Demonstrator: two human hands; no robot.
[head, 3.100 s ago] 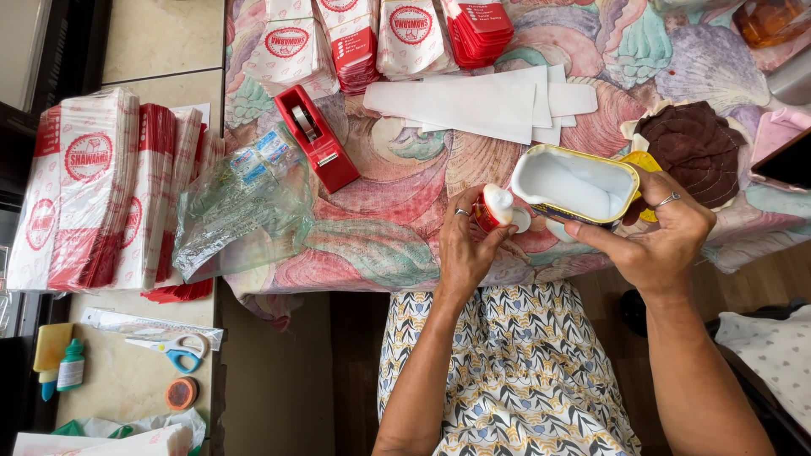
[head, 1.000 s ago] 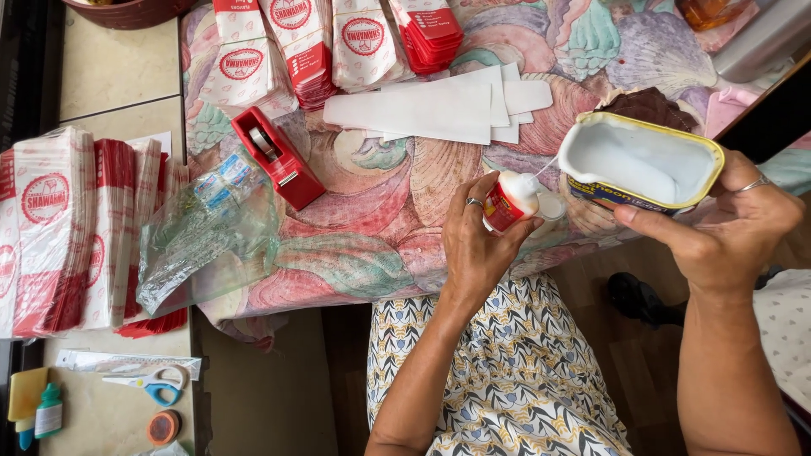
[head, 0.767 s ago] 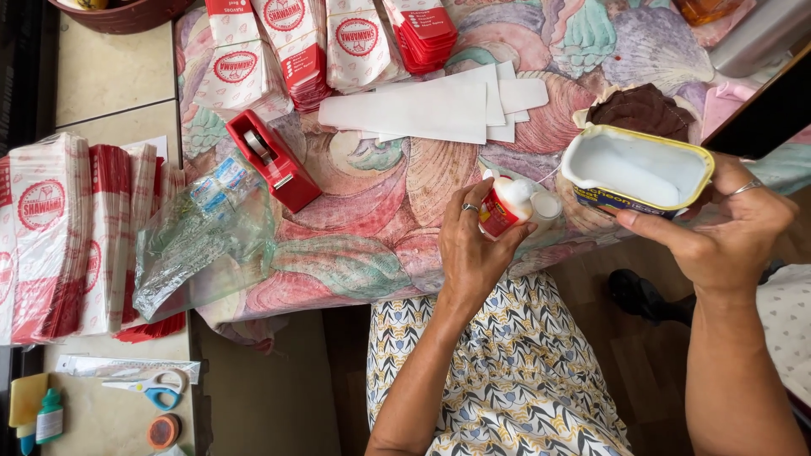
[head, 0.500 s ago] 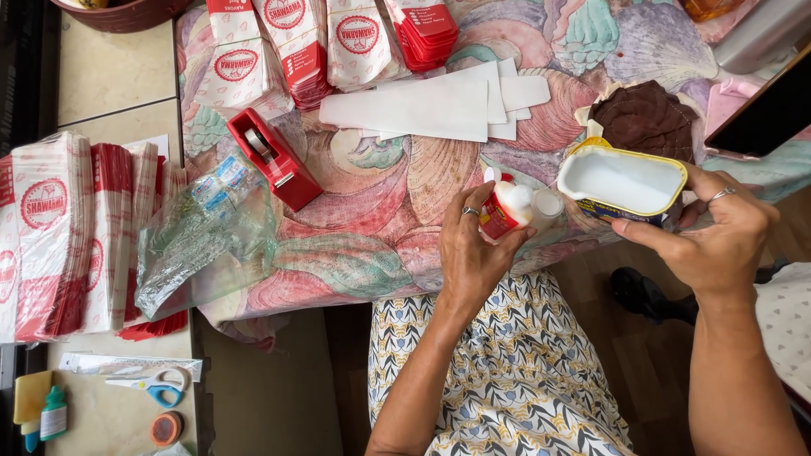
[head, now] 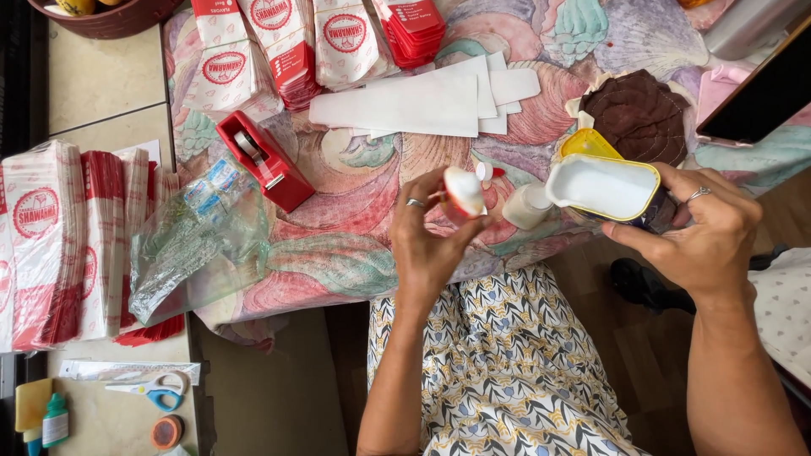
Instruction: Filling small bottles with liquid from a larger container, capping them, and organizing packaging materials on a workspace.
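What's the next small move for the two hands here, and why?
Probably tip the yellow-rimmed tub a bit further over the small bottle. The right hand holds the tub tilted, white liquid inside, spout beside the bottle; the left hand holds the cap clear.

On the bench (head: 338, 245) in front of you, under a flowery cloth, a red tape dispenser (head: 264, 160) lay beside a crumpled clear plastic bag (head: 198, 245). White paper sheets (head: 414, 105) were fanned out near the middle, with red-and-white paper sleeves (head: 287, 46) stacked along the far edge and more of them (head: 63, 241) piled to your left. A brown cloth (head: 638, 114) sat at the right. Scissors (head: 152, 390) and a small green bottle (head: 55, 420) rested on the lower surface.
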